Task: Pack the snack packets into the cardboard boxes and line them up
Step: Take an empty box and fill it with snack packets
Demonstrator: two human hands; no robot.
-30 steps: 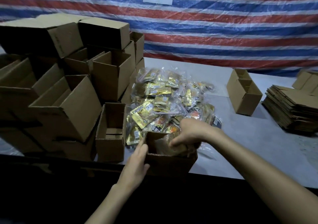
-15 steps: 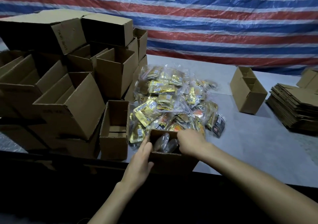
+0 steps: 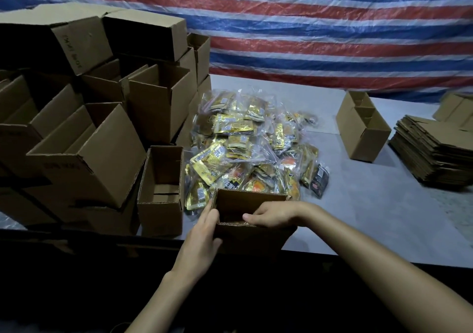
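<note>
Fingers point(image 3: 249, 217) of the right hand point(image 3: 277, 213) curl over the near rim of the cardboard box point(image 3: 253, 238) at the table point(image 3: 371, 217) edge, beside the snack packets point(image 3: 243, 153), while the left hand point(image 3: 202, 240) lies flat on its left wall; the box seems light and bendable, better held by both walls.

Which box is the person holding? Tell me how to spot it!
Find the shiny packet pile in the middle of the grey table. Right in front of it, at the near edge, stands one small open box. It is the only box with both hands on it: the left hand against its side, the right hand over its rim.
</note>
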